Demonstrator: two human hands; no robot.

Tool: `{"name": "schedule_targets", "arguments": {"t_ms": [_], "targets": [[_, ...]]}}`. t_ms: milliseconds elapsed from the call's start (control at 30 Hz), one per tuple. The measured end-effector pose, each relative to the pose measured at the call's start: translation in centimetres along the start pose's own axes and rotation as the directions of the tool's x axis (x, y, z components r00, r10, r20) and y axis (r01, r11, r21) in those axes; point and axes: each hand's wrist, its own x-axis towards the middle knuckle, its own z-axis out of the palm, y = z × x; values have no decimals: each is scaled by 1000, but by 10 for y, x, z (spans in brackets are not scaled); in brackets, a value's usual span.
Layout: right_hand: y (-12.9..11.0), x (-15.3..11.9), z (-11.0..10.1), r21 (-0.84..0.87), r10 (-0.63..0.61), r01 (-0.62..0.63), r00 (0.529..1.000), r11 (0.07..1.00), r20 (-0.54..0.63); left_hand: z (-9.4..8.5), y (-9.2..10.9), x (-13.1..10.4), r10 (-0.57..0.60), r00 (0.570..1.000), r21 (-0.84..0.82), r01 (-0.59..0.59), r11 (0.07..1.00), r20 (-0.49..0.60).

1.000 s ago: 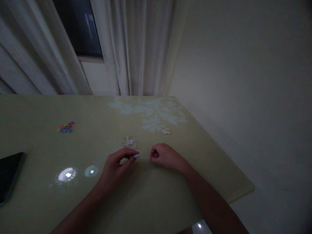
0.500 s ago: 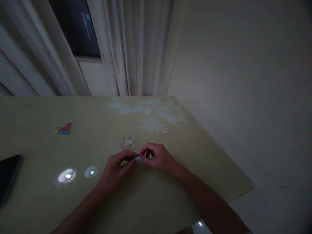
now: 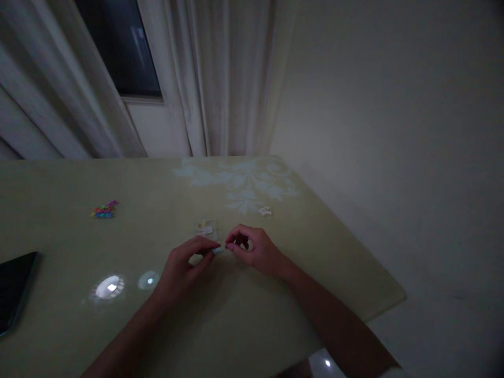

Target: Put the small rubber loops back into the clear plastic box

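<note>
**Tiny gap, dim light**

So a small pale-blue piece (image 3: pixel 217 251) is pinched in the fingers of the left hand (image 3: pixel 185 262), over the counter (image 3: pixel 244 325). Its long axis is pointed sideways, free end aimed at the right hand (image 3: pixel 260 252), and it's sitting just left of that hand's fingertips. The left is obviously nearer, being the one it's gripped by. The right fingers are curled toward a pinch; whether anything's held there can't be told, it's too dark. Compared with half a second ago, when the two sets of fingertips were touching, a sliver of space is now seen between them.
</note>
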Motion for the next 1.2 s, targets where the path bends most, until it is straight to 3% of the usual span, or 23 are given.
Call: {"name": "schedule_targets", "arguments": {"t_ms": [133,267,400,567,800,967,1067,1200], "targets": [[10,7,-4,-10,38,-39,996,999,-86,-19,-8,18,-12,1000,98,15,995,-25],[19,12,-6,0,45,-45,994,999,-102,-31,-16,46,31,990,346,-77,935,137],[24,14,-5,15,14,-12,995,1000,-97,-28,-13,68,-26,950,588,-172,790,312],[23,14,-5,12,-14,16,995,1000,-102,-18,-7,77,-74,920,660,-218,719,385],[22,15,-5,-35,-19,16,995,999,-98,-19,-7,76,-117,896,680,-236,694,429],[22,14,-8,-110,2,-9,998,994,-64,-26,-10,63,-92,918,651,-201,732,387],[21,11,-13,-216,87,-76,995,973,45,-21,-16,40,-45,942,545,-153,825,333],[20,7,-18,-312,193,-117,955,943,224,-5,-24,8,39,924,465,-228,855,380]]}}
